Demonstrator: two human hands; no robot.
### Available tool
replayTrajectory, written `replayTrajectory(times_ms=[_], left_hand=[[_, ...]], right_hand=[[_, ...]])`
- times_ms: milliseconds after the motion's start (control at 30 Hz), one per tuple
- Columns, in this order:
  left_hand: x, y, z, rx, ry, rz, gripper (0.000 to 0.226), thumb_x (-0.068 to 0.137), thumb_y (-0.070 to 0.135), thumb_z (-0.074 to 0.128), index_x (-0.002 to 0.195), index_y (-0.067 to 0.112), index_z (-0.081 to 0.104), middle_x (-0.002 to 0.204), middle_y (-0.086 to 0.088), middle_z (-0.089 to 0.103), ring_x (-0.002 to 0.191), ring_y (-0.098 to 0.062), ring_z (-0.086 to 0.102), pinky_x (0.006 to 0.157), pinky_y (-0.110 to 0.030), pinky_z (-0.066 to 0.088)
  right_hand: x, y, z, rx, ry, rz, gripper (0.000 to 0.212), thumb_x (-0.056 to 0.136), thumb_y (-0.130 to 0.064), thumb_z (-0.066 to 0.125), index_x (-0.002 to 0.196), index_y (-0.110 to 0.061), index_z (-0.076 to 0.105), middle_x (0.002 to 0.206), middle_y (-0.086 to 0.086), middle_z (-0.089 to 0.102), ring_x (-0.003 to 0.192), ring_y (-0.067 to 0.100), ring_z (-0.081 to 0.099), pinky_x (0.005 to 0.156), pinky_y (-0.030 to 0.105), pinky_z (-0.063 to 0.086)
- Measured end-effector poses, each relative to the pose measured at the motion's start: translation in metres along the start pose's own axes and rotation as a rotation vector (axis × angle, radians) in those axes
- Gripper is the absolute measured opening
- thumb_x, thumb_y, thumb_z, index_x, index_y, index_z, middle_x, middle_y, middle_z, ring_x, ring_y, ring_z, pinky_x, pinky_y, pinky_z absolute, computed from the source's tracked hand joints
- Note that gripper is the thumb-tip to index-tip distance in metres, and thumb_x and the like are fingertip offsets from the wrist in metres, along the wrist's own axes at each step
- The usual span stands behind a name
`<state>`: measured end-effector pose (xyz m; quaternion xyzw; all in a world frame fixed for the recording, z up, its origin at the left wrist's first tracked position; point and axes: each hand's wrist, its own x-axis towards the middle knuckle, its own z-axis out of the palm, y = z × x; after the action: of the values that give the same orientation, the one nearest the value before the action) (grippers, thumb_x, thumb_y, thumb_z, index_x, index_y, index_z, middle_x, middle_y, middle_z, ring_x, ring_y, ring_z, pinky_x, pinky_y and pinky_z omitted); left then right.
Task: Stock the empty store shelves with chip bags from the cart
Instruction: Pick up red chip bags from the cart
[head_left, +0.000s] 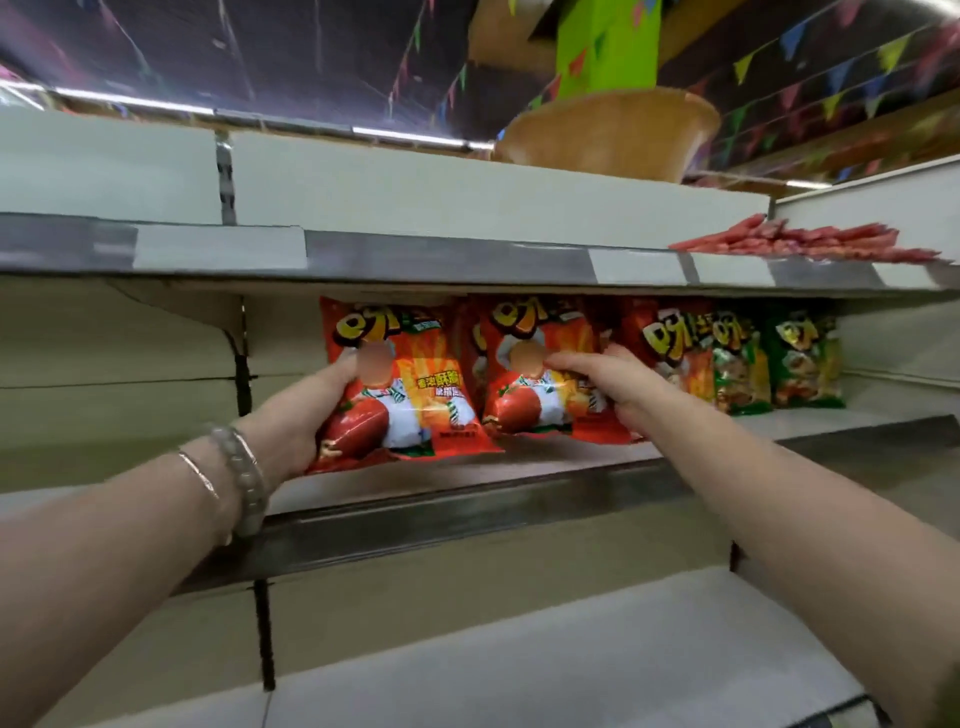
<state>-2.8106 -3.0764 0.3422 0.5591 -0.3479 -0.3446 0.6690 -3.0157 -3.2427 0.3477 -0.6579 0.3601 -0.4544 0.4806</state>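
Both arms up at the middle shelf (467, 499): my left hand (311, 415) grips a red bag (410, 395) by its lower left edge, my right hand (608, 384) clasps a second red bag (530, 384) across its face. I hold each upright, faces out, beside the standing row (727, 364), probably to extend it leftward.
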Motion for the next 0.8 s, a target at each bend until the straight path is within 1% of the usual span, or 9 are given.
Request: replayTrajectory(times_ms=[67, 167, 267, 333, 433, 567, 667, 733, 800], left_hand=[[0.004, -0.001, 0.003, 0.005, 0.001, -0.006, 0.025, 0.088, 0.037, 0.058, 0.085, 0.012, 0.059, 0.049, -0.005, 0.066, 0.037, -0.018, 0.062, 0.033, -0.027, 0.050], [0.009, -0.003, 0.007, 0.022, -0.022, -0.008, 0.029, 0.087, 0.035, 0.059, 0.099, 0.009, 0.062, 0.054, -0.006, 0.069, 0.041, -0.019, 0.065, 0.036, -0.030, 0.052], [0.012, -0.005, 0.018, 0.027, -0.027, 0.000, 0.028, 0.090, 0.035, 0.055, 0.080, 0.009, 0.059, 0.047, -0.006, 0.065, 0.035, -0.017, 0.061, 0.032, -0.028, 0.049], [0.014, -0.006, 0.028, 0.045, -0.034, -0.015, 0.028, 0.088, 0.037, 0.058, 0.078, 0.011, 0.059, 0.050, -0.006, 0.067, 0.038, -0.019, 0.063, 0.034, -0.030, 0.051], [0.020, -0.008, 0.039, 0.074, -0.067, -0.033, 0.030, 0.084, 0.041, 0.061, 0.088, 0.011, 0.061, 0.058, -0.007, 0.070, 0.045, -0.020, 0.066, 0.042, -0.032, 0.055], [0.028, -0.013, 0.061, 0.081, -0.108, -0.043, 0.030, 0.085, 0.042, 0.060, 0.092, 0.013, 0.062, 0.065, -0.006, 0.072, 0.050, -0.020, 0.068, 0.050, -0.034, 0.056], [0.039, -0.019, 0.080, 0.046, -0.152, -0.031, 0.032, 0.083, 0.040, 0.063, 0.101, 0.014, 0.064, 0.077, -0.007, 0.075, 0.061, -0.020, 0.071, 0.062, -0.036, 0.058], [0.043, -0.024, 0.093, 0.014, -0.194, -0.004, 0.024, 0.082, 0.034, 0.063, 0.096, 0.014, 0.064, 0.076, -0.005, 0.074, 0.061, -0.018, 0.070, 0.062, -0.032, 0.058], [0.048, -0.029, 0.109, -0.007, -0.236, 0.002, 0.024, 0.074, 0.032, 0.065, 0.090, 0.014, 0.066, 0.077, -0.006, 0.074, 0.064, -0.018, 0.070, 0.067, -0.030, 0.058]], right_hand=[[0.017, 0.005, 0.008, 0.017, -0.017, 0.015, 0.024, 0.076, -0.014, 0.075, 0.092, -0.005, 0.059, 0.079, 0.010, 0.065, 0.069, 0.023, 0.063, 0.072, 0.036, 0.053], [0.040, 0.019, 0.017, 0.086, -0.106, 0.019, 0.038, 0.074, -0.011, 0.076, 0.106, -0.013, 0.056, 0.098, 0.005, 0.066, 0.093, 0.023, 0.063, 0.090, 0.040, 0.051], [0.061, 0.034, 0.022, 0.034, -0.151, 0.046, 0.050, 0.074, -0.017, 0.077, 0.117, -0.017, 0.051, 0.121, 0.007, 0.060, 0.116, 0.025, 0.054, 0.106, 0.045, 0.038], [0.075, 0.039, 0.022, -0.025, -0.191, 0.114, 0.062, 0.074, -0.022, 0.078, 0.128, -0.013, 0.049, 0.130, 0.010, 0.057, 0.121, 0.028, 0.051, 0.107, 0.046, 0.038], [0.090, 0.039, 0.021, -0.145, -0.230, 0.161, 0.069, 0.071, -0.025, 0.080, 0.131, -0.011, 0.050, 0.135, 0.009, 0.053, 0.126, 0.029, 0.047, 0.108, 0.045, 0.037], [0.088, 0.039, 0.017, -0.304, -0.232, -0.012, 0.046, 0.086, -0.011, 0.066, 0.129, -0.008, 0.051, 0.131, 0.007, 0.054, 0.121, 0.025, 0.051, 0.100, 0.030, 0.042], [0.079, 0.029, 0.006, -0.515, -0.056, -0.220, 0.030, 0.094, -0.017, 0.052, 0.122, -0.006, 0.052, 0.121, 0.013, 0.058, 0.113, 0.029, 0.055, 0.086, 0.028, 0.044], [0.072, 0.020, -0.006, -0.481, 0.068, -0.271, 0.028, 0.097, -0.021, 0.044, 0.115, -0.005, 0.057, 0.114, 0.017, 0.060, 0.103, 0.031, 0.056, 0.072, 0.024, 0.035], [0.059, 0.015, -0.013, -0.349, 0.061, -0.278, 0.037, 0.100, -0.033, 0.037, 0.121, -0.009, 0.055, 0.113, 0.010, 0.058, 0.106, 0.029, 0.053, 0.075, 0.024, 0.032]])
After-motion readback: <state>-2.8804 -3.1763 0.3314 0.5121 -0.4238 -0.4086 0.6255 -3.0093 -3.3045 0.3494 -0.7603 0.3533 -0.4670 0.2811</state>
